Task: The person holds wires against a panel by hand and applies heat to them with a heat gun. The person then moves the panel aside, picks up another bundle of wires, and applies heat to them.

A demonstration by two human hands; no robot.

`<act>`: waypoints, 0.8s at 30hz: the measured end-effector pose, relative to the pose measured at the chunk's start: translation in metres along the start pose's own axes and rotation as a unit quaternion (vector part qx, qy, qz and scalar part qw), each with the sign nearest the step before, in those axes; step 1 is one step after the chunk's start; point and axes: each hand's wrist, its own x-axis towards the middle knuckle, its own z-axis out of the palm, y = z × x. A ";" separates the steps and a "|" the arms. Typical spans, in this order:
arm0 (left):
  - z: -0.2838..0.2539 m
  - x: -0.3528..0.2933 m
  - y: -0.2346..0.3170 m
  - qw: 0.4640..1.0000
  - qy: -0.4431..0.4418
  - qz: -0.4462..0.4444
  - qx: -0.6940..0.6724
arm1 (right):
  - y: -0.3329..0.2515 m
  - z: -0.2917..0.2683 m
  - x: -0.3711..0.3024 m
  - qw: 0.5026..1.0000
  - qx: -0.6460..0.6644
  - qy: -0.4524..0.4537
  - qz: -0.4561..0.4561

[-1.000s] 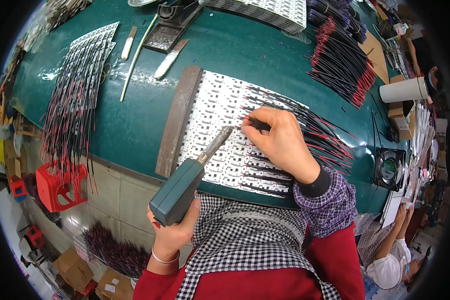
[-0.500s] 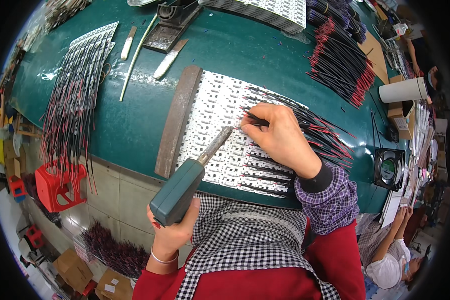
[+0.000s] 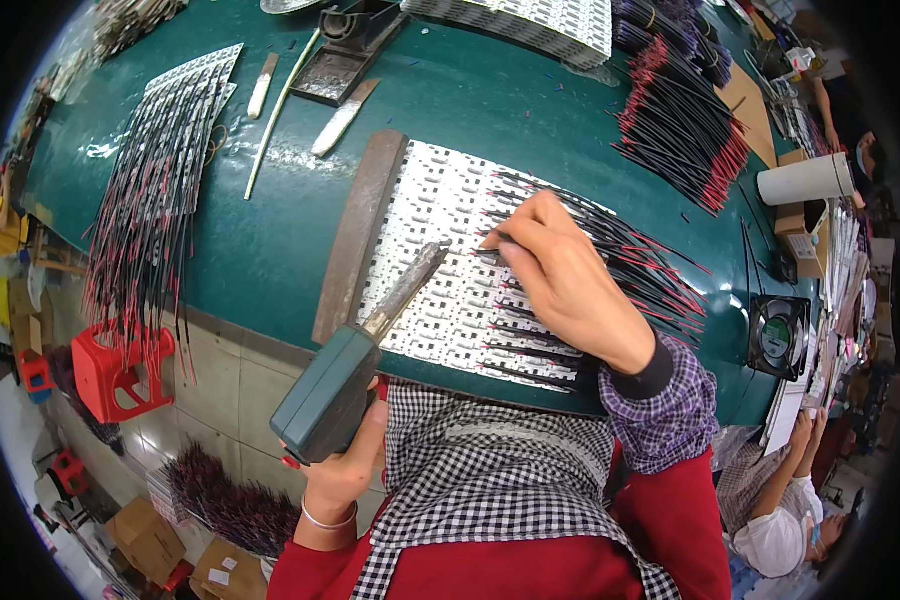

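A green soldering gun (image 3: 325, 395) is wrapped in the fingers of my left hand (image 3: 348, 468). Its metal tip slants up over a white circuit board panel (image 3: 435, 200), a short gap left of my right fingertips. My right hand (image 3: 575, 290) is closed in a pinch on a black wire (image 3: 486, 252) above the panel's middle; most of that wire is hidden by the hand. Rows of black wires with red ends (image 3: 660, 265) lie along the panel's right side, running out to the right. A rusty metal bar (image 3: 360, 240) rests along its left edge.
Wired panels (image 3: 160, 180) overhang the table's left edge, above a red stool (image 3: 120, 375). Behind lie flat blades (image 3: 345, 120) and a dark metal stand (image 3: 340, 70). At right are a wire bundle (image 3: 680, 130), a white cylinder (image 3: 805, 181) and a small fan (image 3: 778, 338). Another person sits at lower right.
The soldering gun has drawn back left and slightly down, its tip now farther from my right fingertips. My right hand has turned a little and its wrist has shifted slightly right and down.
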 end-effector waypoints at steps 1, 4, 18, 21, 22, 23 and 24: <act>0.000 -0.001 0.000 1.000 0.001 0.000 0.000 | -0.001 -0.001 -0.003 0.998 0.011 0.030 -0.046; -0.001 -0.004 -0.001 0.999 0.023 -0.015 -0.031 | -0.015 -0.008 -0.008 0.990 -0.083 0.093 -0.064; -0.006 -0.011 -0.006 1.000 -0.023 -0.019 0.005 | -0.009 0.026 -0.021 0.997 0.016 0.048 0.064; -0.005 -0.011 -0.007 0.999 -0.036 -0.031 -0.005 | -0.010 0.026 -0.020 0.997 -0.002 0.037 0.068; -0.003 -0.011 -0.006 0.999 -0.036 -0.031 -0.006 | -0.010 0.025 -0.020 0.997 -0.011 0.035 0.067; -0.001 -0.010 -0.003 0.999 -0.027 -0.038 -0.008 | -0.009 0.026 -0.019 0.997 -0.011 0.035 0.067; 0.000 -0.009 -0.002 0.999 -0.019 -0.044 -0.011 | -0.007 0.027 -0.019 0.997 -0.009 0.055 0.048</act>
